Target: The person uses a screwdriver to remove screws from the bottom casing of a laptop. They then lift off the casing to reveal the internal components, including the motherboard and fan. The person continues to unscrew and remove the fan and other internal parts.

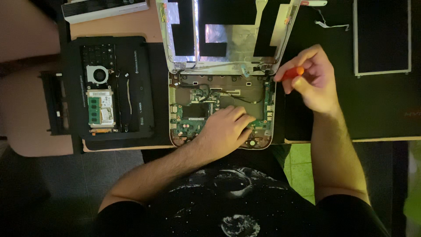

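A small opened laptop (175, 114) lies in front of me with its green circuit board bare and its white lid shell (228, 41) tipped back, screen removed. My left hand (223, 131) rests flat on the lower right part of the board, fingers together and pressing down. My right hand (313, 81) is at the laptop's right hinge corner, shut on a screwdriver with an orange handle (293, 73). The screwdriver's tip points toward the hinge and is mostly hidden.
A black laptop base (131, 87) with a fan, a memory stick and a drive lies to the left. A loose screen panel (382, 37) sits at the far right on a black mat (386, 109). A white keyboard piece (105, 8) lies at the back left.
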